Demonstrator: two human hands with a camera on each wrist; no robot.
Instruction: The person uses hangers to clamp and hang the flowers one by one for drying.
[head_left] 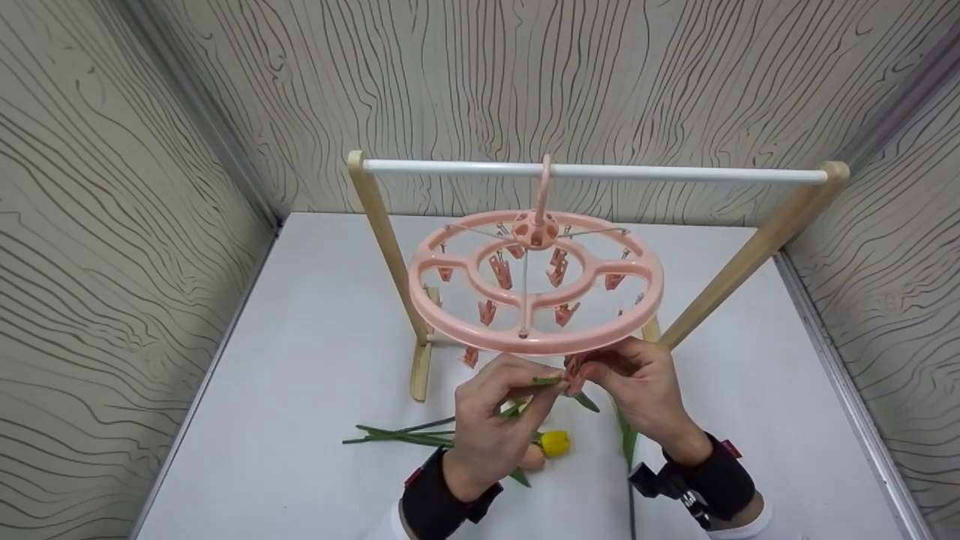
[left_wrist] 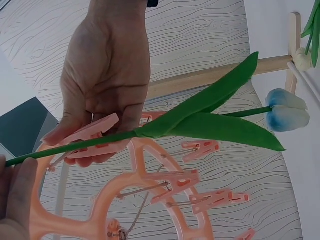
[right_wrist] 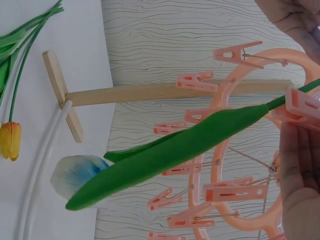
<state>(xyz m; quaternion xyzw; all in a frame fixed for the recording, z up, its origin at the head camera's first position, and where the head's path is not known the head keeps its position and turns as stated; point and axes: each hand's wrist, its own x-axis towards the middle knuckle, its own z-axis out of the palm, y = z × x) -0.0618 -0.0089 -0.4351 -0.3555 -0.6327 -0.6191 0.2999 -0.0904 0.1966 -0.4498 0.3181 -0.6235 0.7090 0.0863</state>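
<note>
My left hand [head_left: 495,420] pinches the green stem of an artificial tulip [left_wrist: 287,111] with a blue-and-white head and two long leaves. Across from it, my right hand [head_left: 651,386] grips a pink clothespin [left_wrist: 92,134] that hangs from the near rim of a round pink drying hanger [head_left: 536,345]. The stem overlaps this clothespin in both wrist views, close to the right fingers. Upside down below the hanger, the tulip points its head toward the table. In the head view the hands hide most of the flower.
The hanger's hook [head_left: 544,187] rests over a white bar [head_left: 675,173] on a wooden stand [head_left: 757,255]. Other pink clothespins [head_left: 501,271] dangle around its rings. On the white table lie more tulips, with a yellow head [head_left: 555,443] by the left hand and stems [head_left: 397,433] leftward.
</note>
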